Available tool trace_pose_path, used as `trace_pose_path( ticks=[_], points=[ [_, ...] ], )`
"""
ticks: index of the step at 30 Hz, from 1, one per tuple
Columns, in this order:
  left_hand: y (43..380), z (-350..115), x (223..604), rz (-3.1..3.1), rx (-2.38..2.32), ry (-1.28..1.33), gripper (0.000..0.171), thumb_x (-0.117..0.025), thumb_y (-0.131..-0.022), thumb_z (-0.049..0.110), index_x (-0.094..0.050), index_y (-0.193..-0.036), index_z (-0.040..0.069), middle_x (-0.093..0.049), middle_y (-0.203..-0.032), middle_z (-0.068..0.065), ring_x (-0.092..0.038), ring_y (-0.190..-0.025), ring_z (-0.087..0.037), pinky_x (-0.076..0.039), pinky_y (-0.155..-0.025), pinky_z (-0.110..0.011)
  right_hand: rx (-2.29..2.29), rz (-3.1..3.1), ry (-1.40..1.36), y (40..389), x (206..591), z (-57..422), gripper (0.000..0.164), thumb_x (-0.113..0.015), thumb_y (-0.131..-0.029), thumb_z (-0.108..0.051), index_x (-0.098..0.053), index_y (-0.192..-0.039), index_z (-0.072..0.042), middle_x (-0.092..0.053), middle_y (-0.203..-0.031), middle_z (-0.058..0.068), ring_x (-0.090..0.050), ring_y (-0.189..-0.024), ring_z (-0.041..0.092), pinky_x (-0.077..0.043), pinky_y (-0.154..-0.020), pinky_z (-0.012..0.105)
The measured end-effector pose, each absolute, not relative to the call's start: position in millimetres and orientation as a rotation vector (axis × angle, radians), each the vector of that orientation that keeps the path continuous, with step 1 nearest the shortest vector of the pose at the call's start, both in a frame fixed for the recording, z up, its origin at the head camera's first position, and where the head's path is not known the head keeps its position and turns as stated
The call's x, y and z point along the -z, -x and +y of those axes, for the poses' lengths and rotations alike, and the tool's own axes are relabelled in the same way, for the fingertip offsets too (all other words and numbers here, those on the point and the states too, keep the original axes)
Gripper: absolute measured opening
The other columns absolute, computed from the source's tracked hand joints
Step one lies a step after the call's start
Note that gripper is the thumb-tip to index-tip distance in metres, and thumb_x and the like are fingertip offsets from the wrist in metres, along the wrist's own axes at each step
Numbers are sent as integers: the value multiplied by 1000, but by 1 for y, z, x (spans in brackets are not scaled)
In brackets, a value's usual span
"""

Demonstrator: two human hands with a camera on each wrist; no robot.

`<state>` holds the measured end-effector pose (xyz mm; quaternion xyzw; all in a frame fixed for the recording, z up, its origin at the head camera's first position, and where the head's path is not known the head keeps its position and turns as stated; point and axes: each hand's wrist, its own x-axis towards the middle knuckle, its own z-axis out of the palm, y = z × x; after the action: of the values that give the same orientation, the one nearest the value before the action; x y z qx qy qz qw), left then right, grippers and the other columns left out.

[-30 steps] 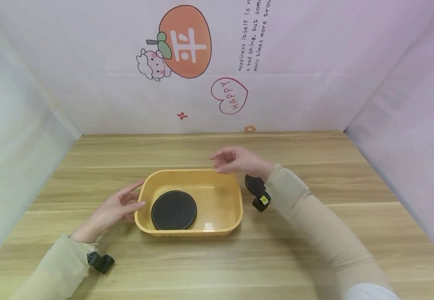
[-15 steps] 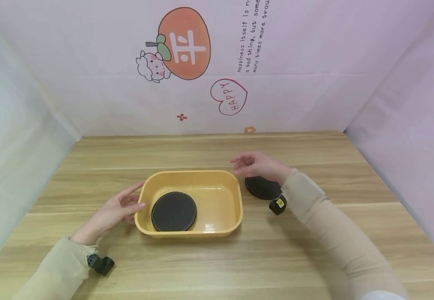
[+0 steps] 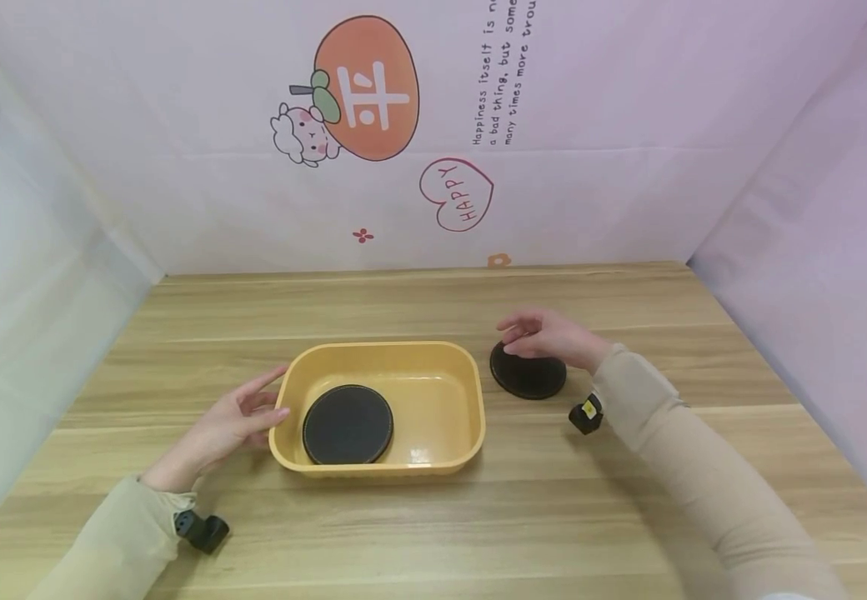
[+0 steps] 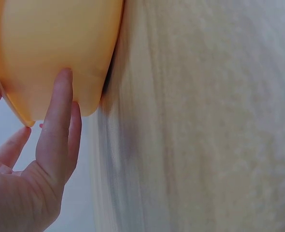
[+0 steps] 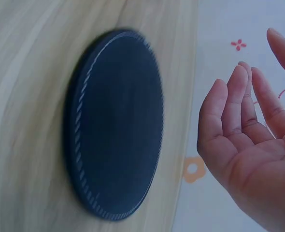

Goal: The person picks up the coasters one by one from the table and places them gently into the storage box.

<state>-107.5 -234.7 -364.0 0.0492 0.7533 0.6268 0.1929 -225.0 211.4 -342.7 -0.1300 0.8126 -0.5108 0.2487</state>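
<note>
A yellow plastic tub (image 3: pixel 433 417) stands on the table. In the head view, my left hand (image 3: pixel 219 425) holds it at its left side, thumb over the rim, other fingers along the outer wall. The left wrist view shows those fingers (image 4: pixel 58 116) against the tub's outside. Inside the tub, at the left, lies a round black coaster (image 3: pixel 348 425). To the right of the tub, a second black coaster (image 3: pixel 529 379) with white edge stitching lies flat on the table. Above its far edge hovers my right hand (image 3: pixel 549 337), fingers loosely bent and holding nothing, apart from the coaster.
The wood-grain table (image 3: pixel 403 533) reaches back to a printed white cloth (image 3: pixel 591 192). Cloth walls also stand at the left and right sides. A small black camera (image 3: pixel 586 415) hangs at the right wrist, another black camera (image 3: pixel 202 531) at the left wrist.
My right hand has moved rightward from over the tub's far right corner to above the coaster outside, uncovering more of it. My left hand and the tub have stayed in place.
</note>
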Motion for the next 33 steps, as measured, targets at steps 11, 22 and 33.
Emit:
trace_pose_path(
  ticks=[11, 22, 33],
  points=[
    [111, -236, 365, 2117, -1763, -144, 76, -59, -93, 8, -11, -152, 6, -44, -129, -31, -63, -94, -13, -57, -79, -38, 1307, 2321, 331, 228, 351, 239, 51, -62, -89, -6, -42, -133, 11, -52, -125, 31, -58, -101, 17, -51, -84, 20],
    [112, -237, 367, 2118, -1763, -124, 76, -60, -92, 8, -12, -152, 6, -46, -127, -27, -64, -94, -13, -58, -79, -38, 1131, 2533, 308, 236, 360, 249, 58, -71, -84, -15, -47, -132, 6, -53, -125, 31, -50, -116, 40, -43, -100, 49],
    [110, -237, 366, 2117, -1752, -118, 77, -60, -92, 10, -12, -152, 7, -46, -127, -26, -63, -94, -12, -57, -79, -37, 926, 2613, 296, 240, 365, 244, 72, -78, -77, -23, -44, -135, 3, -50, -128, 34, -47, -122, 45, -40, -103, 54]
  ],
)
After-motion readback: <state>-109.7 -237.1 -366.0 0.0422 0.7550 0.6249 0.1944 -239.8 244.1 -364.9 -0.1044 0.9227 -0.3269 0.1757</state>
